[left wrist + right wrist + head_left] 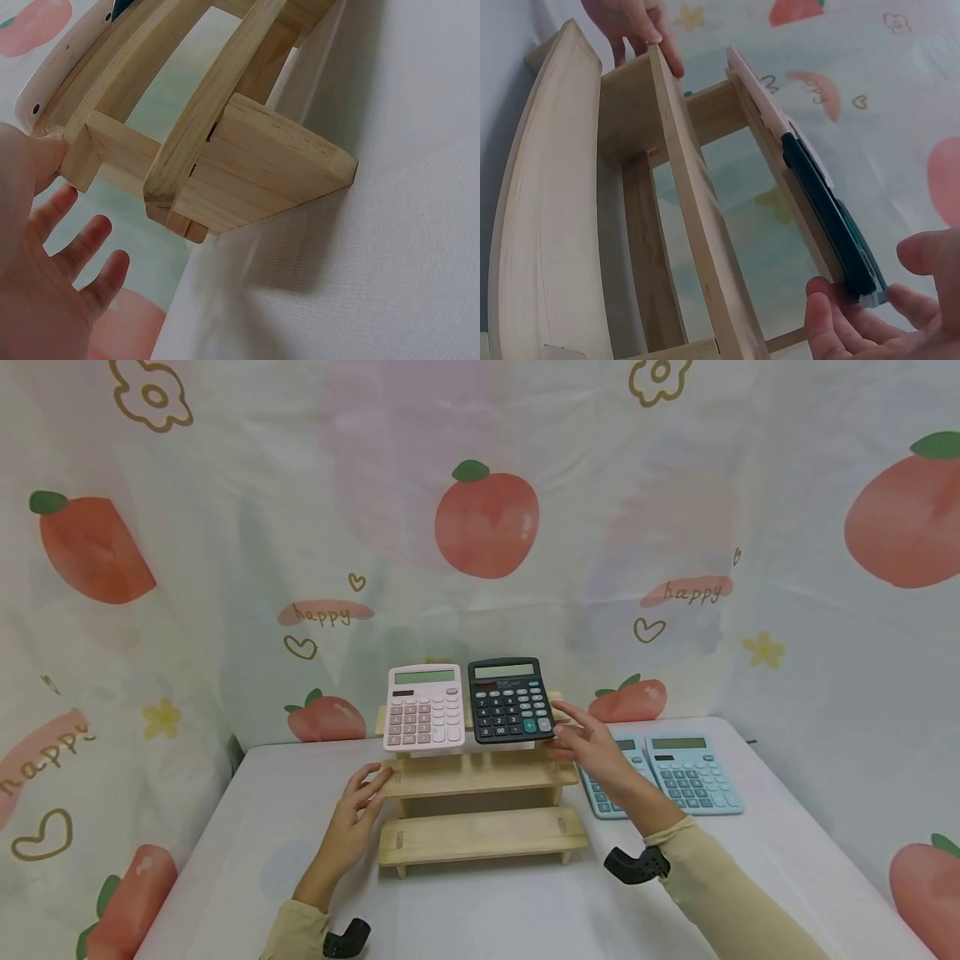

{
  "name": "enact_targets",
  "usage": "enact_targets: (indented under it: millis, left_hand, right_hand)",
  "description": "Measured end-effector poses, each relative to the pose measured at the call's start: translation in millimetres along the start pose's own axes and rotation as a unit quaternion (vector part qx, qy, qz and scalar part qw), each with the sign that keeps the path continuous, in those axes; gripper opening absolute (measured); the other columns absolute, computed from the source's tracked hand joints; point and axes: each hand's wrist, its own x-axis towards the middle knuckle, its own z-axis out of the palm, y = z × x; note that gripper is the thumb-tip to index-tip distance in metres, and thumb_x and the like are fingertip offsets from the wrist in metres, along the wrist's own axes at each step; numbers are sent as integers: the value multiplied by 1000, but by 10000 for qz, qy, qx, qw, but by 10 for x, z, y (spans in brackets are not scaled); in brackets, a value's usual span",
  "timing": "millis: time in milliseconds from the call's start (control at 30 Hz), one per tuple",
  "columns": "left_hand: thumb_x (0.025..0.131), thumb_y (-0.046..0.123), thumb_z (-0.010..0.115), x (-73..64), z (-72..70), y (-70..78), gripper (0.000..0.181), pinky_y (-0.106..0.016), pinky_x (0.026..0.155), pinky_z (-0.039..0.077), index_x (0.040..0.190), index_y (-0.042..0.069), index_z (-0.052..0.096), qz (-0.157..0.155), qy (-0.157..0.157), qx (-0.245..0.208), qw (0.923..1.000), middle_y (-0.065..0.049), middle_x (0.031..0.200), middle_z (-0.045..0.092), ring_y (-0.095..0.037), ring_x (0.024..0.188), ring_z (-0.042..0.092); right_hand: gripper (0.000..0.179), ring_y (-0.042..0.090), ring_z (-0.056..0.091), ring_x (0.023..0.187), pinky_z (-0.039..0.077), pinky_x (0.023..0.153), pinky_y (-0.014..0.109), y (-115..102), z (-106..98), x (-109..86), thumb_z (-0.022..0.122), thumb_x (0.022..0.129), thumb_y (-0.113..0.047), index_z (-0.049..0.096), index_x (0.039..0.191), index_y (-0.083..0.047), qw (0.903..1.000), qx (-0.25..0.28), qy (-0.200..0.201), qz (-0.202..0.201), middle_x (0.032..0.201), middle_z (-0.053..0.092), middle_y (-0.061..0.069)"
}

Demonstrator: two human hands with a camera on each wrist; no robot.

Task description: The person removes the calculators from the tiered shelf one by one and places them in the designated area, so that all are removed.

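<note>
A wooden tiered rack (480, 835) stands on the table. Its middle shelf's left end is touched by my left hand (348, 831), the other fingers spread loosely beside it in the left wrist view. On the top tier sit a pink calculator (425, 708) at left and a black calculator (512, 702) at right, both leaning back, keys facing me. The black one is slightly turned. My right hand (600, 760) is at its lower right edge, fingertips touching it; in the right wrist view fingers (832, 307) lie under and beside that corner.
Two light blue calculators (693, 777) lie side by side on the white tabletop (510, 910) right of the rack, one partly hidden behind my right forearm. A fruit-printed cloth (487, 410) hangs behind and at the sides. The rack's lowest shelf (487, 837) is bare.
</note>
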Motion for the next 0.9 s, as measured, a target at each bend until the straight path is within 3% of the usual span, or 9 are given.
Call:
enact_targets:
  millis: [300,733,900]
  left_hand:
    - [104,9,52,-2,24,-8,39,-42,95,49,143,4,57,18,34,6,10000,-18,153,45,-30,126,49]
    - [104,9,52,5,14,-3,39,-44,94,50,143,5,57,47,29,40,10000,-19,152,46,-34,127,50]
    - [104,9,52,0,3,-4,39,-43,94,50,143,5,57,21,32,63,10000,-18,152,46,-31,125,51]
  right_hand:
    - [49,10,70,94,58,86,25,33,69,20,47,105,-3,38,153,-2,9983,503,257,-170,135,57,32]
    - [53,11,70,98,57,87,21,20,31,9,39,105,1,34,158,-7,9905,1306,215,381,148,45,30]
    - [55,8,69,96,56,85,18,8,0,1,39,106,0,30,160,-8,9849,1665,-22,476,156,38,30]
